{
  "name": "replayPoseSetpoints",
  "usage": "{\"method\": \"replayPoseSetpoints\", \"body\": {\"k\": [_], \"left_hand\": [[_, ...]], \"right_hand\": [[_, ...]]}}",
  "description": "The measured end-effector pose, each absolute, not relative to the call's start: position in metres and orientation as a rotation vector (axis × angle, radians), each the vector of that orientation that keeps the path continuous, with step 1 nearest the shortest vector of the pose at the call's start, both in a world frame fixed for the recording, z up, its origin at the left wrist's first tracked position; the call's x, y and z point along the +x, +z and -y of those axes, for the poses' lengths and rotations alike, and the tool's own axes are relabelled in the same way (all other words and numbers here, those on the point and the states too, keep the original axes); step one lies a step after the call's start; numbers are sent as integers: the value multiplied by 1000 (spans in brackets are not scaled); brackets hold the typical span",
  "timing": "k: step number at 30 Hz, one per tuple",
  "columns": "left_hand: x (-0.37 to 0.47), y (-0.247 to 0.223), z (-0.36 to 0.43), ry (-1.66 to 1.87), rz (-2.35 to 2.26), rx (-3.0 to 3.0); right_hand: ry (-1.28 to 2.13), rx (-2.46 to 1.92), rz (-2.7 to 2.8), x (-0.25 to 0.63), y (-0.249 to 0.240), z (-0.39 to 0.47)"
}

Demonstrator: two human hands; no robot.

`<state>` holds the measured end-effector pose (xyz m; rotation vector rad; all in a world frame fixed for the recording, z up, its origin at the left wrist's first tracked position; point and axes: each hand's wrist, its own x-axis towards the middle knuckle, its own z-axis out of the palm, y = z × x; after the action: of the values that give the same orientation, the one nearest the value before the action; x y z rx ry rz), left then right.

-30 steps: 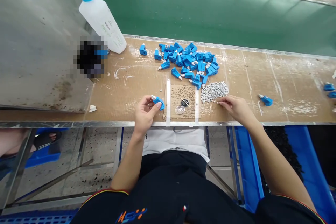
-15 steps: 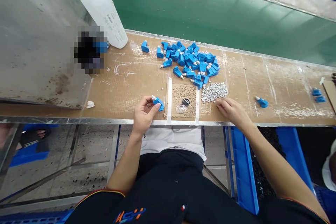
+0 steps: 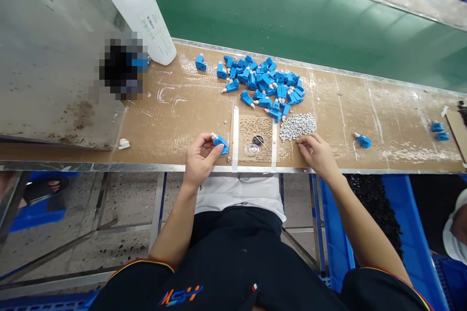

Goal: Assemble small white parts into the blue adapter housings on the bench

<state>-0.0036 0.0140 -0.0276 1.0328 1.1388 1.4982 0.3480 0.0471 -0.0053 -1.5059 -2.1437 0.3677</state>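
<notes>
A blue part with a white tip (image 3: 221, 145) is held between the thumb and fingers of my left hand (image 3: 200, 159), left of a perforated cardboard pad (image 3: 251, 129). The pad has a white strip along each side and bears a small black disc (image 3: 258, 141) and a clear round dish (image 3: 251, 150). My right hand (image 3: 318, 155) is pinched at the lower edge of a heap of small grey-white pieces (image 3: 298, 126); what its fingertips hold is too small to make out. Behind the pad lies a pile of blue parts (image 3: 262, 80).
A white bottle with a blue cap (image 3: 144, 17) stands at the back left beside a grey metal box (image 3: 54, 58). Single blue parts (image 3: 364, 141) lie to the right. Blue bins (image 3: 408, 223) with black pieces are below the table's front edge. Part of another person shows at far right.
My right hand has shifted slightly left along the heap, and its forearm has swung inward. My left hand keeps its hold on the blue part. The view has shifted slightly.
</notes>
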Motion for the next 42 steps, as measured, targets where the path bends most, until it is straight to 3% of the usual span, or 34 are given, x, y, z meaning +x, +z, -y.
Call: {"method": "replayPoseSetpoints", "body": {"k": [6, 14, 26, 36, 42], "left_hand": [[-4, -30, -12, 1485, -1171, 1049], [-5, -32, -13, 1491, -1117, 1046], [-5, -32, -12, 1442, -1113, 1041], [-4, -32, -11, 1449, -1112, 1069], [-5, -31, -11, 1438, -1124, 1102]], "right_hand": [[593, -1536, 2168, 361, 10, -54], [586, -1567, 2505, 351, 22, -74], [247, -1248, 2480, 304, -4, -47], [402, -1302, 2430, 306, -2, -47], [449, -1212, 2468, 279, 30, -44]]}}
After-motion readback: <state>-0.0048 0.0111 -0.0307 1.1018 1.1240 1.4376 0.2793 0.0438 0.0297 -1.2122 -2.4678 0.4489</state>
